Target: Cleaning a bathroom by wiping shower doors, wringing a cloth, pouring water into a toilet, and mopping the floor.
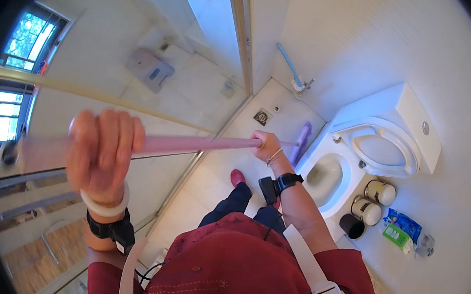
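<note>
Both my hands grip the long pink pole of a mop (202, 142), held slantwise across my front. My left hand (101, 148), a little blurred, wraps the pole near its upper end, with its fingers closed. Farther down the pole, my right hand (266, 149) is closed around it as well. At the low end, the narrow purple mop head (302, 142) lies on the pale tiled floor (279, 106), close beside the base of the white toilet (323, 181). The toilet's lid and seat are raised.
A round floor drain (261, 116) lies ahead, and a blue-handled brush (290, 66) leans by the wall valve. Right of the toilet stand two light canisters (366, 210), a black cup (352, 227) and wipe packs (400, 234). A glass partition (183, 102) rises on the left.
</note>
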`<state>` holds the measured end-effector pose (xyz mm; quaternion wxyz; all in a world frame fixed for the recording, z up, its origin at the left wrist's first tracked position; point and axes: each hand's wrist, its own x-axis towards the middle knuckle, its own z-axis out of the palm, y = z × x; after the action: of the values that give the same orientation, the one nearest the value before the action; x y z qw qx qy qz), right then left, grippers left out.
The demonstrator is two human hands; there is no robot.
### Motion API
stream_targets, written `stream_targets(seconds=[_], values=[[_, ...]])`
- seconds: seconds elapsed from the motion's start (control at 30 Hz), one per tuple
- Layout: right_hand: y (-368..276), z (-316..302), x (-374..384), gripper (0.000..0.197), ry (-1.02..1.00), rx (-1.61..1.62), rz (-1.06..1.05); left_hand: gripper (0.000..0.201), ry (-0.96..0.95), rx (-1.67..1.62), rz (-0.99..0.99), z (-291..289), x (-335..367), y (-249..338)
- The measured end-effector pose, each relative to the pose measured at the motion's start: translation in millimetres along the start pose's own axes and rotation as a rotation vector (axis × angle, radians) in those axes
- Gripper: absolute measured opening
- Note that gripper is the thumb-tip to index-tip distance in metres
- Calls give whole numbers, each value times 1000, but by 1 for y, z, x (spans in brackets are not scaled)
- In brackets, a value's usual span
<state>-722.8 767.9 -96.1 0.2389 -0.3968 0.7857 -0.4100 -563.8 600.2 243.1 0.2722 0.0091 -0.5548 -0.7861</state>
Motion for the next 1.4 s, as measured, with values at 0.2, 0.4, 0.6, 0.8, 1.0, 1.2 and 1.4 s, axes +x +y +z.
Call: stream_targets(seconds=[0.2, 0.4, 0.6, 0.8, 1.0, 1.2, 1.4], values=[[-20, 31, 27, 9, -128, 57, -35, 27, -184, 73, 14, -18, 26, 6], [-32, 39, 74, 12, -103, 65, -40, 30, -105, 106, 99, -46, 32, 15], [-37, 12, 73, 13, -221, -7, -148, 30, -204, 196, 219, -43, 8, 17], [54, -12, 61, 13, -351, -210, -163, 23, 238, 56, -3, -51, -23, -50], [87, 33, 57, 11, -229, -65, -58, 24, 496, 184, -97, -28, -44, -66], [15, 24, 46, 10, -373, -124, -129, 28, 60, 220, 41, -21, -38, -12], [46, -2, 57, 12, -548, -302, -152, 30, 264, 126, 73, -9, -60, -37]])
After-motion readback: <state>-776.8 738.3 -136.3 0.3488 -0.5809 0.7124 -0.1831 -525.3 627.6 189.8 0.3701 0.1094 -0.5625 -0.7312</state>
